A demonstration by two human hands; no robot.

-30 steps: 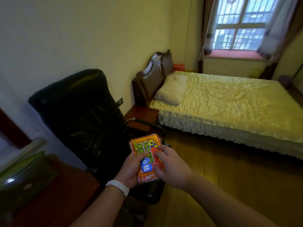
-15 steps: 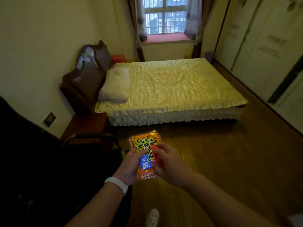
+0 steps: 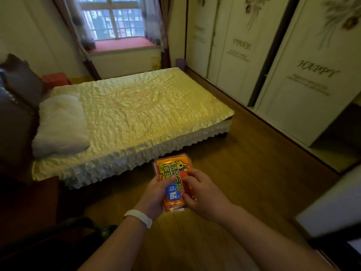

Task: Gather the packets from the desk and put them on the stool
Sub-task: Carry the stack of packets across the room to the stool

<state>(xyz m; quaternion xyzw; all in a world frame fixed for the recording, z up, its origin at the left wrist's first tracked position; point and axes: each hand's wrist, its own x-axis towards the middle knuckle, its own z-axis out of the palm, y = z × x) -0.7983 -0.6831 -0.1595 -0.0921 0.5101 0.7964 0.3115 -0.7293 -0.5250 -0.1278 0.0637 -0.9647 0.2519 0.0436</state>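
A stack of orange packets [image 3: 172, 171] with yellow and blue print is held in front of me, above the wooden floor. My left hand [image 3: 155, 194], with a white band on its wrist, grips the stack's left edge and underside. My right hand [image 3: 203, 194] grips the right edge, fingers over the top packet. Neither the desk nor the stool is in view.
A bed [image 3: 136, 106] with a yellow cover and a white pillow [image 3: 60, 122] fills the left and middle. White wardrobe doors [image 3: 304, 75] line the right wall. A black chair arm [image 3: 64, 229] is at lower left, a white surface's edge [image 3: 332, 208] at lower right. Wooden floor [image 3: 254, 173] lies between.
My view has swung to the right, from the black chair and wall to the bed and wardrobe. Both hands have kept hold of the packets in the same pose.
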